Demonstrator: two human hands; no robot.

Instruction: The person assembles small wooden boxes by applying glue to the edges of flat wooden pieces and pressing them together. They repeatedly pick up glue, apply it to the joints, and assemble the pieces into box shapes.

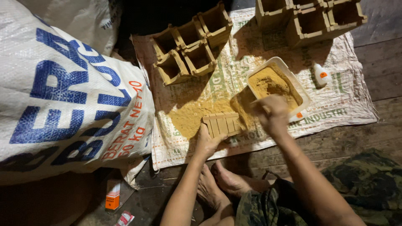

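A slatted wooden panel (pixel 222 124) lies on a sack mat (pixel 335 100), amid sawdust (pixel 190 117). The left hand (pixel 207 142) presses its near left edge, fingers spread. The right hand (pixel 273 114), just right of it, is closed; its contents cannot be made out, beside a tray (pixel 303 94).

Big woven sack (pixel 63 96), glue bottle (pixel 321 74), small orange carton (pixel 112 195)

Dim, top-lit (hard shadows), dark corners.

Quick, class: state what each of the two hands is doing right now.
Left hand: fingers pressed on the slatted wooden piece, steadying it.
Right hand: closed beside the tray of brown powder; what it holds cannot be told.
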